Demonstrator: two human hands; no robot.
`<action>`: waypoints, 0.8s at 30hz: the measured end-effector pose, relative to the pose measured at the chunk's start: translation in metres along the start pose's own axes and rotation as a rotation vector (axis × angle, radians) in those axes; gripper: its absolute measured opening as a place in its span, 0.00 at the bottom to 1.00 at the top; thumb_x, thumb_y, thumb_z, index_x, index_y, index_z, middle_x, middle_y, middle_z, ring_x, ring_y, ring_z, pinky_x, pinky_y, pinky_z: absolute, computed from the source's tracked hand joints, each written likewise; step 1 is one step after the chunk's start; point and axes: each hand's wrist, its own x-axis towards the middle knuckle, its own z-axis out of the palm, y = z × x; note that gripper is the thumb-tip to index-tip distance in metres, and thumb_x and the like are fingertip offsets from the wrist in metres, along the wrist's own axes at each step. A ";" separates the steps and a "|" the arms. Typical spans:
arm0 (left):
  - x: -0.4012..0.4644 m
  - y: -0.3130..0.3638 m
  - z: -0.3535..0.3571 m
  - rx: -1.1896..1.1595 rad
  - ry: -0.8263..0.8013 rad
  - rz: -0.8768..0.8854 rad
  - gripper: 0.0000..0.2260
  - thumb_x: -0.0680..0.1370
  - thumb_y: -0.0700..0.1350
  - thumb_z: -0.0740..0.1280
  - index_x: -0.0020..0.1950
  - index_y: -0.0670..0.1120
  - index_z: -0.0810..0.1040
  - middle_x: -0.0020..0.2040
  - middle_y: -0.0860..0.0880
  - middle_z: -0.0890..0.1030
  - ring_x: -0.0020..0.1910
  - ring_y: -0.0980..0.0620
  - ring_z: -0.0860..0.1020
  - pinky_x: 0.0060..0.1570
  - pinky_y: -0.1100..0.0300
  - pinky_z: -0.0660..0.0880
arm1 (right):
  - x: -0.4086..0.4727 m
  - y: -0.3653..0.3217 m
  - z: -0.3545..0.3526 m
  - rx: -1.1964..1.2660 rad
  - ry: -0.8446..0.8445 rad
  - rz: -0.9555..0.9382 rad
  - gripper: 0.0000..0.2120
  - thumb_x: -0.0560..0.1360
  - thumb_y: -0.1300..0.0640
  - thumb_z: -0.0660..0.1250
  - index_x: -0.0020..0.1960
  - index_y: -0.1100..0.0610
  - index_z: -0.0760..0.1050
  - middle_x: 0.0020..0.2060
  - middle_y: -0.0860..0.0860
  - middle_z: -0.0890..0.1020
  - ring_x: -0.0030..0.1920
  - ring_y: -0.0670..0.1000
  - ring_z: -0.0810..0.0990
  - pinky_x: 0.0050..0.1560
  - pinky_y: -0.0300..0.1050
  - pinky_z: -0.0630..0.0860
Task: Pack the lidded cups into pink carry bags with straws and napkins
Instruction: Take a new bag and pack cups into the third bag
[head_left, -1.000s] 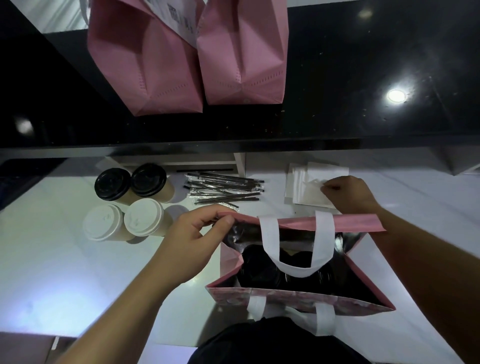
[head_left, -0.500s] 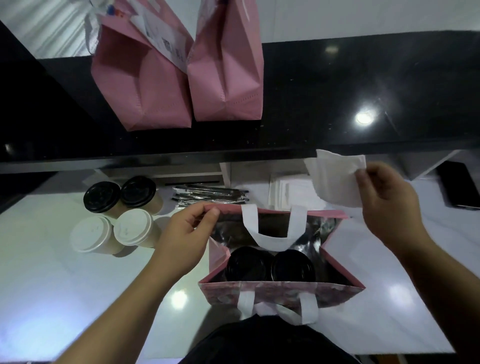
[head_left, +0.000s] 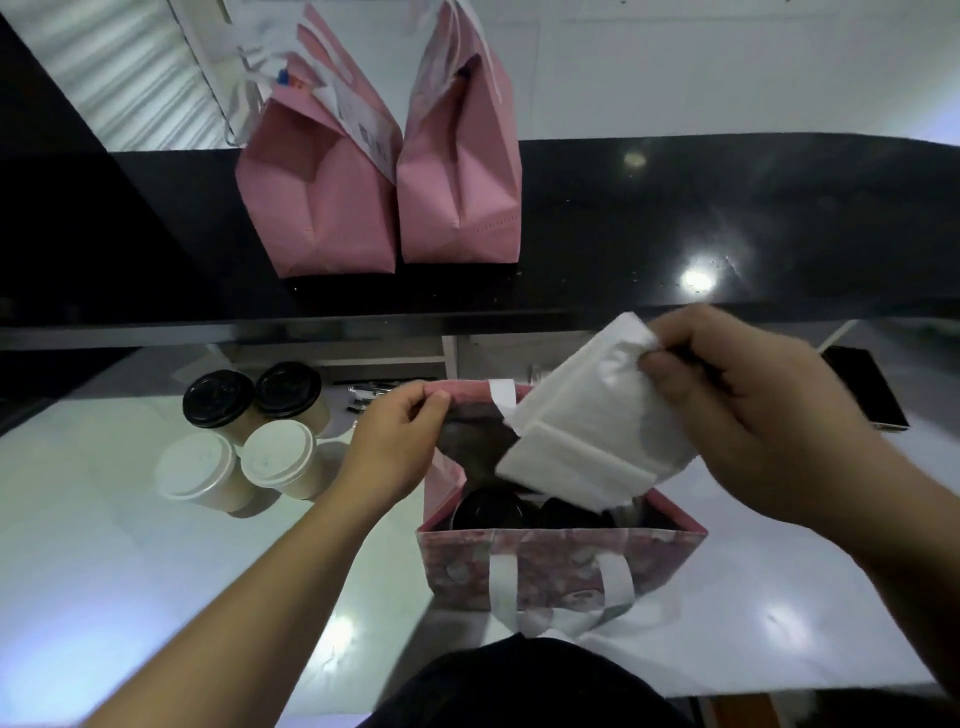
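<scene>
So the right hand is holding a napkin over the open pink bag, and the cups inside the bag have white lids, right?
Not quite. The head view shows the right hand holding the napkin over the open pink bag, but the cups inside have black lids.

The open pink carry bag (head_left: 561, 566) looks like matt non-woven cloth with a faint mottled print and white fabric handles; its lining is shiny, foil-like. The napkin (head_left: 592, 436) is soft, matt white paper, creased at its folds. The white counter (head_left: 130, 571) is smooth and glossy, mirroring lights. At the counter's far edge, a black shelf (head_left: 727, 223) is polished and speckled. Cup lids (head_left: 218, 397) appear smooth plastic.
</scene>
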 end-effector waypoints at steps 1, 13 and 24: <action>0.001 -0.001 0.001 -0.002 0.000 -0.002 0.11 0.85 0.52 0.62 0.54 0.56 0.85 0.46 0.58 0.85 0.47 0.58 0.82 0.42 0.60 0.75 | 0.002 -0.001 0.006 -0.046 -0.045 -0.010 0.10 0.80 0.41 0.53 0.53 0.42 0.70 0.46 0.39 0.79 0.44 0.43 0.76 0.36 0.43 0.78; -0.001 -0.011 0.005 -0.063 -0.016 -0.006 0.10 0.85 0.56 0.62 0.54 0.59 0.83 0.44 0.52 0.84 0.47 0.50 0.82 0.48 0.47 0.84 | 0.034 0.030 0.105 -0.715 -0.525 -0.039 0.19 0.78 0.64 0.70 0.67 0.57 0.70 0.52 0.55 0.82 0.45 0.54 0.82 0.45 0.51 0.82; -0.005 -0.013 0.007 -0.040 0.003 0.033 0.08 0.85 0.56 0.62 0.52 0.64 0.81 0.47 0.59 0.84 0.49 0.57 0.81 0.45 0.61 0.82 | -0.002 0.036 0.140 -0.266 -0.817 -0.043 0.11 0.81 0.53 0.66 0.56 0.52 0.85 0.49 0.49 0.85 0.45 0.49 0.81 0.45 0.38 0.75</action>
